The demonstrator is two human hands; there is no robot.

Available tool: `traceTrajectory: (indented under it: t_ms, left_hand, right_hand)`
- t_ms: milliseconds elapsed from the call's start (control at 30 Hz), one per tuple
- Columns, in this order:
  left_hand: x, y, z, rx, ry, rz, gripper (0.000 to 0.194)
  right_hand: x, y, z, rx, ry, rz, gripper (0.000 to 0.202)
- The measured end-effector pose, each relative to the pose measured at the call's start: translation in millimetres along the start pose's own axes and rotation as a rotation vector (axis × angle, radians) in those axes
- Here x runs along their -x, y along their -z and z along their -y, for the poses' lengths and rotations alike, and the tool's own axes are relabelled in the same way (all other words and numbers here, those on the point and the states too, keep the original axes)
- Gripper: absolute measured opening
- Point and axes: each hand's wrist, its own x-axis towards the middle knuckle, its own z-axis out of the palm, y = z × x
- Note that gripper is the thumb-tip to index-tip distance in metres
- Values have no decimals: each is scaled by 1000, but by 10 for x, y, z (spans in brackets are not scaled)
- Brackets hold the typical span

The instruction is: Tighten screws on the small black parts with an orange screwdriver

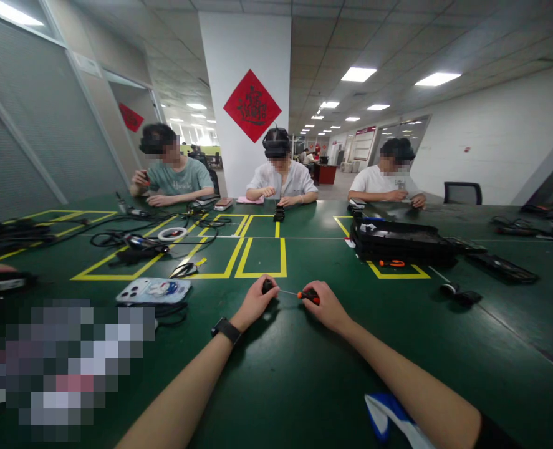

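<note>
Left hand (254, 302) pinched small black part (267, 286) in closed fingers, apparently bracing it against tool tip. Right hand (326, 303) gripped screwdriver (306, 296) by handle, shaft sideways between hands over green table (267, 386), likely for alignment.

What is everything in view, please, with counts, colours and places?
screwdriver: 1, orange and black, right hand
small part: 1, black, left hand
near phone: 1, pale blue, left foreground
cables: several, mostly black, table's left
ring: 1, white, among cables
tray stack: 1, black, table's right
orange tool: 1, orange, before tray stack
blue-white item: 1, bottom right
tape: several strips, yellow, on table
table: 1, green, foreground
pillar: 1, white, beyond table
red diamonds: 2 clear, pillar and far left
co-workers: 3, teal or white tops, across table
chair: 1 clear, black, far right
lights: several, white, overhead
watch: 1, black, left arm
hands: 2, bare, centre
</note>
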Motion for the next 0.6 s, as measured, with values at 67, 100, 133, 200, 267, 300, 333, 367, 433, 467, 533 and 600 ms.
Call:
traceTrajectory:
  t_ms: [67, 100, 133, 200, 267, 300, 333, 367, 433, 467, 533, 600]
  left_hand:
    - [3, 4, -6, -3, -3, 4, 13]
    - [6, 7, -8, -2, -4, 5, 13]
    - [10, 9, -9, 0, -3, 9, 13]
    - [17, 11, -8, 5, 1, 17, 13]
    - [22, 10, -4, 9, 6, 19, 15]
    - [23, 9, -2, 10, 7, 18, 16]
    - [23, 8, 0, 9, 7, 18, 17]
    - [23, 7, 1, 7, 5, 18, 17]
    - [21, 6, 0, -2, -1, 15, 17]
    - [19, 5, -1, -7, -3, 15, 17]
    - [18, 5, -6, -14, -7, 10, 16]
    - [20, 7, -15, -11, -9, 6, 15]
  right_hand:
    - [0, 2, 0, 6, -5, 13, 9]
    - [0, 6, 2, 8, 1, 20, 9]
    - [-1, 12, 5, 7, 10, 27, 9]
    - [-2, 21, 14, 1, 25, 29, 9]
    - [-3, 25, 22, -5, 32, 20, 8]
    - [-3, 25, 24, -7, 34, 15, 10]
    - [-3, 23, 25, -8, 35, 11, 13]
    - [-2, 21, 25, -8, 37, 10, 14]
    - [1, 15, 23, -3, 38, 14, 15]
    - [2, 12, 22, 1, 33, 13, 16]
    - [5, 9, 22, 11, 12, 6, 16]
    - [5, 10, 23, 20, -7, 4, 14]
